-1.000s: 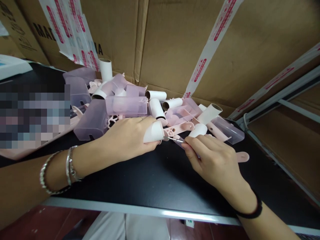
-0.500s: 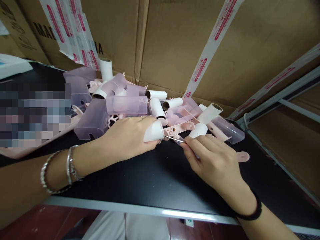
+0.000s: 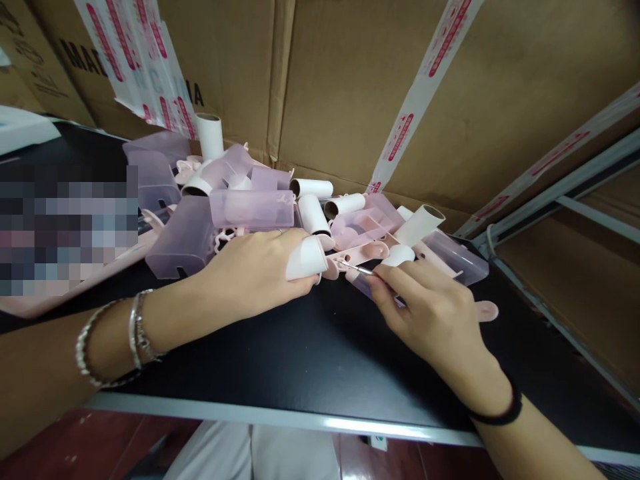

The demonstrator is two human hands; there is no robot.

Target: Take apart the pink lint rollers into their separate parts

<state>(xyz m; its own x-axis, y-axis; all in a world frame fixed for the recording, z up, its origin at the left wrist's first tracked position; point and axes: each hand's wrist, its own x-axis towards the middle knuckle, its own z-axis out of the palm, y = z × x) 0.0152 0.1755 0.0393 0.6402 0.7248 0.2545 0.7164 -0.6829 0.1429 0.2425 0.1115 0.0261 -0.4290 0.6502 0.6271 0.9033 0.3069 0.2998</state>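
Note:
My left hand (image 3: 257,272) is wrapped round a short white cardboard tube (image 3: 306,259) with a pale pink rounded piece (image 3: 331,268) at its right end. My right hand (image 3: 430,300) pinches a slim, pointed metal tool (image 3: 360,269), its tip directed left. The tip lies just right of the pink rounded piece, in front of a flat pale pink strip (image 3: 367,253) with a cut-out pattern. The tool's handle is mostly hidden by my fingers. Beyond both hands lie a white tube (image 3: 314,215) and a translucent purple plastic piece (image 3: 253,209).
Several more white tubes and purple covers, including one purple cover (image 3: 183,237), are heaped along the cardboard boxes (image 3: 340,87) at the back. A metal rail edges the black tabletop (image 3: 300,353). On the right stands a metal frame (image 3: 600,223). A blurred-out patch covers the far left.
The metal tool's tip has drawn back a little to the right from the tube's end. My left hand still holds the tube, tilted slightly differently.

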